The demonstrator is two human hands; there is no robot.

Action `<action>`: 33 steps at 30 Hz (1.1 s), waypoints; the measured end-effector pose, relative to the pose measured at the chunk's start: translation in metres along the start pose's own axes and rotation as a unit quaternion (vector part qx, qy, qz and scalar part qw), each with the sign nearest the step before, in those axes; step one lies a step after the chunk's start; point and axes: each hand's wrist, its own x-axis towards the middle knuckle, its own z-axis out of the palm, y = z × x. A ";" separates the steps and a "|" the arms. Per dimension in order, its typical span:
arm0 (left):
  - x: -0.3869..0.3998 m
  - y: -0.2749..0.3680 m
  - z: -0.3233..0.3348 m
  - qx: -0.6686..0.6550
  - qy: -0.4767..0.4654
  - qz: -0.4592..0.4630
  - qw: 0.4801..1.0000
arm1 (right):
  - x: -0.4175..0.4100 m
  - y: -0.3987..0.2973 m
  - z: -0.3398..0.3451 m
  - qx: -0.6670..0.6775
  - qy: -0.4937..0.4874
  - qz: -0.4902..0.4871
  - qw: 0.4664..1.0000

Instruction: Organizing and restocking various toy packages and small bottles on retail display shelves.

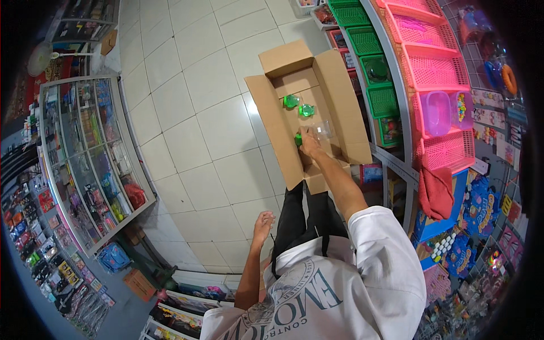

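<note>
An open cardboard box [264, 127] with its flaps spread stands on the tiled floor before me. My right hand [310, 139] reaches down into it, beside or on a green-capped item [298, 139]; whether the fingers grip it is not clear. Next to the fingers lies a clear plastic container [324, 128]. Farther up in the box are two small clear containers with green parts, one [291, 101] at the left and one [307, 110] to its right. My left hand [264, 221] hangs over the floor near my leg, holding nothing, its fingers slightly curled and apart.
Pink plastic baskets [433, 68] and green baskets [365, 42] fill the rack at the right, where a red cloth [436, 193] hangs. A glass display case [97, 157] stands at the left. Shelves with packaged goods [178, 314] are at the bottom left, behind my left arm.
</note>
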 end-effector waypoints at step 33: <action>-0.022 -0.045 -0.030 0.008 0.017 -0.089 0.996 | 0.068 0.031 -0.030 -0.104 0.181 0.072 0.975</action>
